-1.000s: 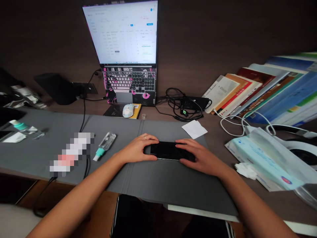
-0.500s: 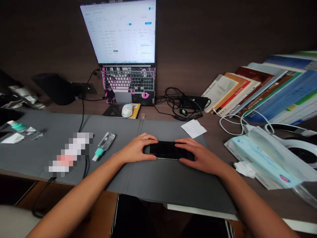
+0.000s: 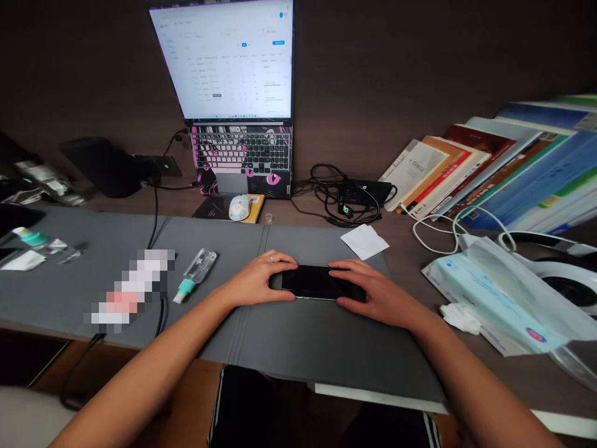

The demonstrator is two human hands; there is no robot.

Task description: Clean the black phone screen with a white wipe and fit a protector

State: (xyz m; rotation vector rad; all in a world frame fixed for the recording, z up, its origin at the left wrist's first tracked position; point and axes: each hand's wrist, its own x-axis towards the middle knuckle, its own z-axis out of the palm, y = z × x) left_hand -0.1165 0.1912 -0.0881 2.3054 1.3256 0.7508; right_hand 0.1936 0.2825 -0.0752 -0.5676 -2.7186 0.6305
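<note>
A black phone (image 3: 312, 283) with a dark screen lies sideways on the grey desk mat (image 3: 298, 348). My left hand (image 3: 261, 281) grips its left end, thumb along the near edge and fingers along the far edge; a ring shows on one finger. At the phone's other end, my right hand (image 3: 377, 292) holds it the same way, its thumb and fingers on the two long edges. Just beyond the right hand is a white slip of paper (image 3: 364, 241). A small clear spray bottle (image 3: 198, 274) with a teal neck lies left of my left hand.
An open laptop (image 3: 242, 149) stands at the back, with a mouse (image 3: 239, 208) before it. A charger with tangled cables (image 3: 359, 196) and leaning books (image 3: 448, 168) are at back right. A tissue pack (image 3: 494, 298), crumpled tissue (image 3: 461, 318) and headphones (image 3: 571, 286) lie right.
Both hands keep the same hold on the phone, which stays in place. The whole view has shifted very slightly.
</note>
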